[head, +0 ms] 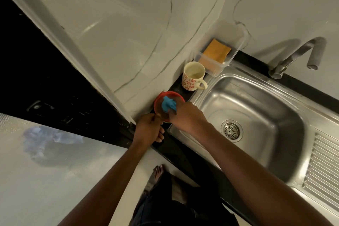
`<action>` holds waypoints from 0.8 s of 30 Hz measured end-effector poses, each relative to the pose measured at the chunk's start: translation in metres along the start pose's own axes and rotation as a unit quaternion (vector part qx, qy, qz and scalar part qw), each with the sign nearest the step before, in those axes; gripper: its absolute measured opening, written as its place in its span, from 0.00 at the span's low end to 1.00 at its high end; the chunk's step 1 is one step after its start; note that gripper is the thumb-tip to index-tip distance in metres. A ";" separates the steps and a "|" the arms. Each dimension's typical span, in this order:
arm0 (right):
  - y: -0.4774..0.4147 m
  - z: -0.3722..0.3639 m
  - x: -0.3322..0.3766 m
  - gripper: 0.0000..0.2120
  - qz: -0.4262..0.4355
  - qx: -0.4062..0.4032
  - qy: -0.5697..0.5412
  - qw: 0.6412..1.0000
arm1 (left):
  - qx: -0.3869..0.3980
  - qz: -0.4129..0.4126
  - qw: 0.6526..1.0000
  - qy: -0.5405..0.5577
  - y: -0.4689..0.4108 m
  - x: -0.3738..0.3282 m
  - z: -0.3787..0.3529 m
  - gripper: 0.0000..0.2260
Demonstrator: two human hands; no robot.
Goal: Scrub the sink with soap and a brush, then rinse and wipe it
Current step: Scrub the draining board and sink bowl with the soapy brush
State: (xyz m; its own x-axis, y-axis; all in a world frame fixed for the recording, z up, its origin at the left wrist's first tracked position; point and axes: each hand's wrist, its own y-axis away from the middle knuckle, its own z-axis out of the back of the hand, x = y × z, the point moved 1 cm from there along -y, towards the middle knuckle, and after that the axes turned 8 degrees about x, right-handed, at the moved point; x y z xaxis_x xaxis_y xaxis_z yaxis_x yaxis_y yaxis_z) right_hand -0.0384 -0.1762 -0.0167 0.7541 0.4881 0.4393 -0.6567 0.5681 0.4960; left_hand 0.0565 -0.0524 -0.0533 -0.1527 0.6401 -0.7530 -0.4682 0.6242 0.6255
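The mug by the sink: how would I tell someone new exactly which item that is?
Start at the steel sink and go to its far left corner, onto the black counter strip against the wall. The mug stands upright there, between the clear plastic tub and the red dish. Alone there, it is cream with red flower prints and a handle.

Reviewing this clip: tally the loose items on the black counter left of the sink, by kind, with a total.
Cream floral-patterned mug: 1
Clear plastic container holding an orange sponge: 1 container, 1 sponge
Round red soap dish: 1
Blue scrubber, gripped by the right hand over the dish: 1
Total: 5
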 end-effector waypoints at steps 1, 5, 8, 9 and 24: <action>-0.003 0.002 0.001 0.25 0.006 -0.008 0.024 1.000 | -0.004 0.003 1.000 0.011 0.000 0.000 -0.001 0.13; -0.007 0.008 -0.003 0.19 0.036 -0.045 0.099 0.993 | -0.024 0.003 0.999 0.048 -0.002 0.003 -0.005 0.14; -0.001 0.023 -0.015 0.19 0.051 -0.041 0.040 0.997 | -0.034 0.000 0.998 0.054 -0.001 0.006 -0.008 0.14; 0.001 0.027 -0.020 0.19 0.062 -0.042 -0.001 0.997 | -0.036 0.000 0.998 0.055 -0.001 0.006 -0.008 0.14; 0.005 0.036 -0.062 0.14 0.106 -0.059 -0.207 0.971 | -0.066 0.014 0.996 0.066 0.003 0.006 -0.015 0.15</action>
State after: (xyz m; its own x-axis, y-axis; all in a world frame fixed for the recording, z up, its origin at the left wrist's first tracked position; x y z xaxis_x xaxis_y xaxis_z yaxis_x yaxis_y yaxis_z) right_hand -0.0893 -0.2274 -0.0144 0.5181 0.3078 0.7980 -0.7733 0.5672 0.2834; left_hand 0.0406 -0.0532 -0.0588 -0.2771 0.5863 -0.7612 -0.5707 0.5370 0.6213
